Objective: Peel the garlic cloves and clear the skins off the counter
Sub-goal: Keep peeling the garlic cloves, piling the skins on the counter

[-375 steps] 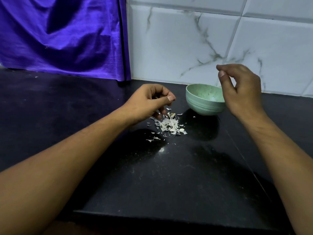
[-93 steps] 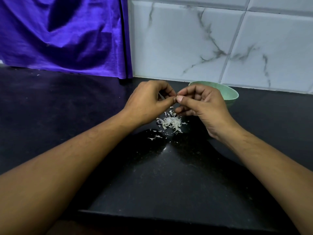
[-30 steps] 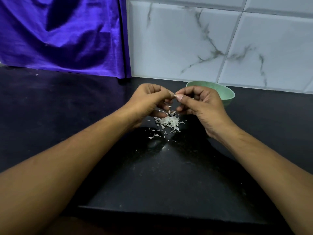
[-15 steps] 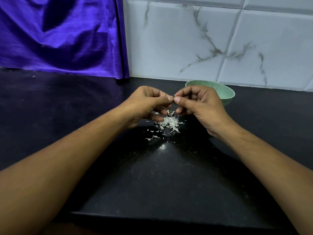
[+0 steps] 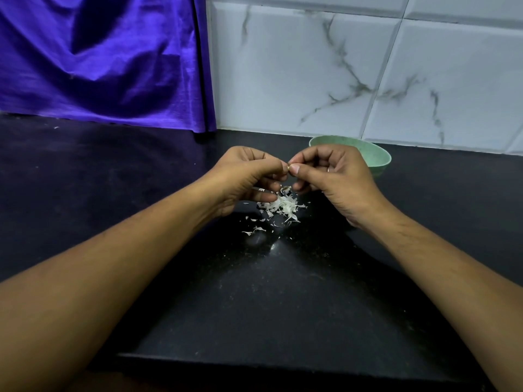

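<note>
forearms came in from both lower corners and met above the dark worktop (image 5: 283, 292). left hand (image 5: 246, 176) and right hand (image 5: 334, 176) were curled, their thumb and forefinger tips pinching a tiny garlic clove (image 5: 288, 167) between them. skins (image 5: 280, 206) lay heaped just beneath, strays nearer the worktop's front edge. green bowl (image 5: 379, 158) stood just behind the right hand.
</note>
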A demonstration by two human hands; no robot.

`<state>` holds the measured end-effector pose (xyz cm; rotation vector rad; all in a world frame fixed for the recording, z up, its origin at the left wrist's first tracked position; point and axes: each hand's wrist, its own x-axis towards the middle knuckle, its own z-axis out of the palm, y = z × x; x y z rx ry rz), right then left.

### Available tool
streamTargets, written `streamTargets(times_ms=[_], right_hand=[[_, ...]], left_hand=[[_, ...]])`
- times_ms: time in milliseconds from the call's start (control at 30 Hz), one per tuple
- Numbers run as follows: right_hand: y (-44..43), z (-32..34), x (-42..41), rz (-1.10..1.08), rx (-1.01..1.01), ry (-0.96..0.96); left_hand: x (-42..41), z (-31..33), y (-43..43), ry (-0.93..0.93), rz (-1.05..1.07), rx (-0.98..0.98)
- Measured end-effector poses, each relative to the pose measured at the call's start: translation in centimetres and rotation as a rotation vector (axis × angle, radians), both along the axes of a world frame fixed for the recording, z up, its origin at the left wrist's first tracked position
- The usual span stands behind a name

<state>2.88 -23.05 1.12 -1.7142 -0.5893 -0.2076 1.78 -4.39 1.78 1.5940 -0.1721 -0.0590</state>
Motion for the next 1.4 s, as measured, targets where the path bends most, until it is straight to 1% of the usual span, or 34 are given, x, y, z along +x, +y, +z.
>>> streamTargets(times_ms=[200, 333, 467, 633, 833, 1133, 1300, 1400], right_hand=[[0.1, -0.1, 0.0, 0.01, 0.044, 0.038], [0.0, 0.0, 0.1, -0.005, 0.05, 0.024], [0.0, 0.1, 0.1, -0.016, 0.048, 0.023], [-0.2, 0.2, 0.1, -0.016, -0.007, -0.004], [-0.6, 0.6, 0.1, 0.017, -0.099, -0.041], [-1.0, 1.0, 0.0, 0.04, -0.109, -0.04], [-1.0, 0.8, 0.2, 0.037, -0.196, -0.091], [-0.9, 0.7, 0.2, 0.04, -0.222, -0.106]], left_hand=[[0.1, 0.0, -0.1, -0.01, 0.007, 0.012], [0.0, 0.0, 0.0, 0.008, -0.034, -0.015], [-0.1, 0.0, 0.0, 0.013, -0.079, 0.009], [-0.2, 0.2, 0.1, 0.002, -0.069, 0.007], [-0.2, 0.3, 0.4, -0.043, -0.059, 0.079], [-0.2, 0.6, 0.8, -0.089, -0.097, 0.118], [-0.3, 0.6, 0.7, -0.115, -0.082, 0.19], [-0.3, 0.5, 0.6, -0.123, -0.058, 0.2]])
